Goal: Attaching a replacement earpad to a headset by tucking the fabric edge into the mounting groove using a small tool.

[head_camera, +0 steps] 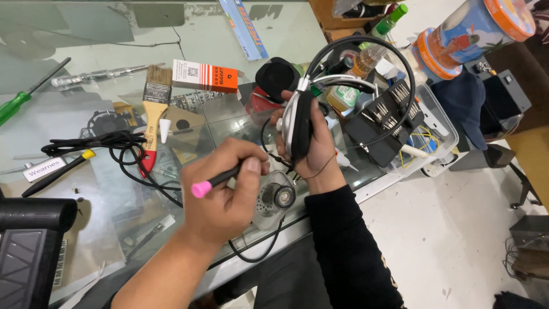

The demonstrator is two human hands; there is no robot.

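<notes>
My left hand (220, 197) grips a thin black tool with a pink cap (201, 188), its tip pointing toward the headset. My right hand (309, 150) is wrapped around the silver and black earcup (298, 123) of a pair of headphones, held upright above the glass table (68, 54). The black headband (366, 43) arcs up and to the right. A black ear pad (277, 74) shows behind the hand. A thin wire runs from the earcup down to a round grey speaker part (279, 196) lying near the table edge, just right of my left hand.
On the glass lie a paintbrush (154, 97), a green screwdriver (16, 105), an orange and white box (205, 76) and coiled black cable (117, 143). A black bit holder (384, 121) rests on a clear plastic box (443, 129). Tins (474, 28) stand back right. A black case (28, 246) sits lower left.
</notes>
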